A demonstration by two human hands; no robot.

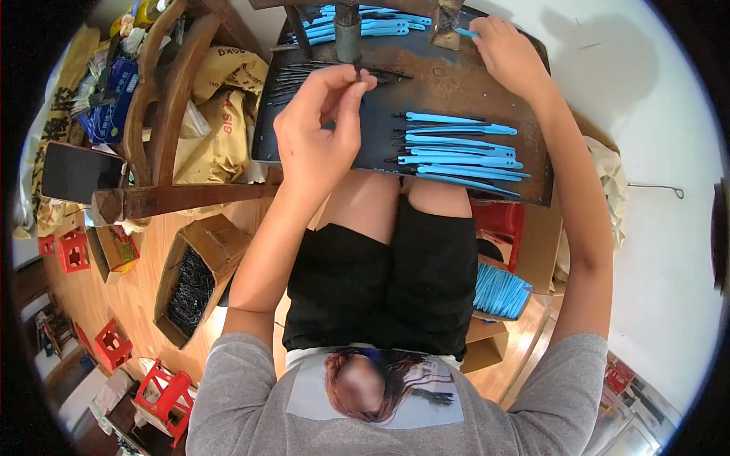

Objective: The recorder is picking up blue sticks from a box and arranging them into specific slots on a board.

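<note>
My left hand point(323, 125) is closed in a pinch just below the metal shaft point(348, 38) at the back of the dark worktable point(456, 83). Whatever its fingertips hold is too small to make out. At the back right, my right hand point(511, 59) grips a short blue plastic strip point(466, 33), whose tip points left toward a wooden block point(446, 30). Thin black pieces point(293, 80) are spread behind my left hand. Several long blue strips with black ends point(460, 156) lie in a row along the near edge, and more blue strips point(372, 26) lie at the far left.
A wooden frame point(163, 114) stands left of the table, beside yellow sacks point(220, 129) and a phone point(82, 173). On the floor is a carton of black pieces point(190, 292). A box of blue strips point(500, 292) sits right of my legs. Red stools point(163, 395) stand at lower left.
</note>
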